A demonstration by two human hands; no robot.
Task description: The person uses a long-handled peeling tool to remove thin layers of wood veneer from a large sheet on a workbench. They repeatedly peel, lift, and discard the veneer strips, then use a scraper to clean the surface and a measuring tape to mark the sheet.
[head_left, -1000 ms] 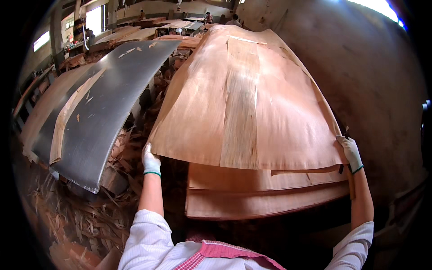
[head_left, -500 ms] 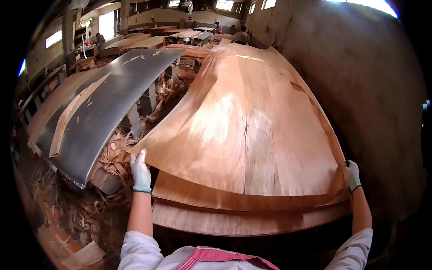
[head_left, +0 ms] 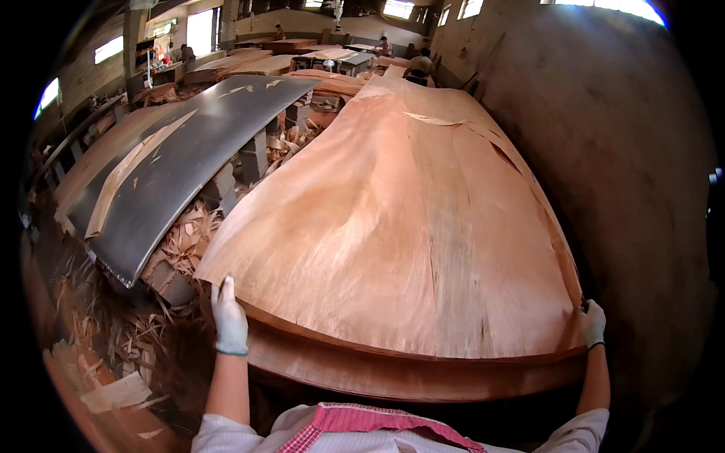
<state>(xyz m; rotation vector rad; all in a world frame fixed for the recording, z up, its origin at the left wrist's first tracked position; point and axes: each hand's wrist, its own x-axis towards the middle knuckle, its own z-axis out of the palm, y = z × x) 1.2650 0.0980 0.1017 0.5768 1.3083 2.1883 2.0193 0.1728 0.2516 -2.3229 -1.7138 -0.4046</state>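
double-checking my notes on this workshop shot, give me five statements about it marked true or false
1. The left hand is at the near left corner of the wood sheet. True.
2. The right hand is bare. False: it wears a white glove.
3. A pale strip lies on the dark board. True.
4. The dark board is to the right of the wood sheet. False: it is to the left.
5. Wood scraps lie between the dark board and the wood sheet. True.
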